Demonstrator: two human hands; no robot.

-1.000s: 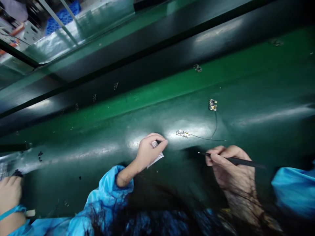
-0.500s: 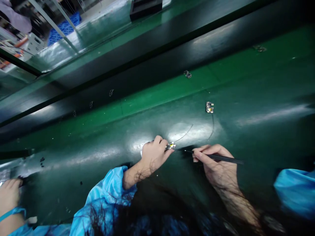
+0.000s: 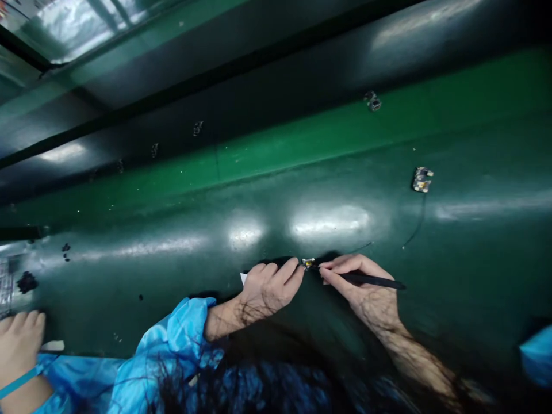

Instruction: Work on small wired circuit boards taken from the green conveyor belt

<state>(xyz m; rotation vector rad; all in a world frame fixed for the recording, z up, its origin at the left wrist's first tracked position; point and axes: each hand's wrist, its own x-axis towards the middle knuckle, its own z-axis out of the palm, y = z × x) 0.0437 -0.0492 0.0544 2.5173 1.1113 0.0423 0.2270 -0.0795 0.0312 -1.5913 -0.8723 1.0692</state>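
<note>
Near the middle of the green work surface, my left hand (image 3: 272,287) pinches a small circuit board (image 3: 307,264) at its left edge. A thin wire (image 3: 362,248) runs up and right from beside that board. My right hand (image 3: 364,284) is closed round a slim black tool (image 3: 375,280), whose tip is at or very close to the board's right side; exact contact is too small to tell. A white piece (image 3: 244,278) shows partly behind my left hand.
Another circuit board (image 3: 422,179) with a wire lies to the upper right. Small parts (image 3: 373,101) sit along the strip beyond. At the left edge are a person's hand (image 3: 21,345) and a black pile (image 3: 27,282). A blue sleeve (image 3: 537,356) is at far right.
My hands have come closer together, bringing the black tool's tip to the board. The view has shifted, and the other board appears farther right. The person's hand at left shows more fully.
</note>
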